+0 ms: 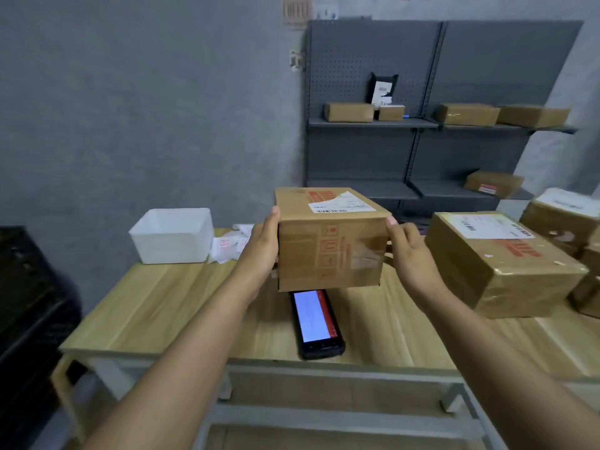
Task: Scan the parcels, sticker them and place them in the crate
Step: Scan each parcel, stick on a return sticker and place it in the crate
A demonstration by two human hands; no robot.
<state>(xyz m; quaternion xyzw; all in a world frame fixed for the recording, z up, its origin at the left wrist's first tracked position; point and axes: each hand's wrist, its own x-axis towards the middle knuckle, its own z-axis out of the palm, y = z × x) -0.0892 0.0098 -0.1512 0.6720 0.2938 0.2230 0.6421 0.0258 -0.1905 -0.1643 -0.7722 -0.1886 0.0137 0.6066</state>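
Note:
A brown cardboard parcel (328,238) with a white barcode label and red print on top is held above the wooden table (168,306). My left hand (263,245) grips its left side and my right hand (406,245) grips its right side, thumbs at the top edge. A black handheld scanner (316,323) with a lit screen lies on the table just below the parcel, its top end hidden. A dark crate (29,287) stands at the far left beside the table. Red-printed stickers (229,245) lie behind my left hand.
A white plastic bin (172,235) sits at the table's back left. A larger taped parcel (500,261) and more parcels (565,219) crowd the right side. Grey shelving (422,125) with several boxes stands behind.

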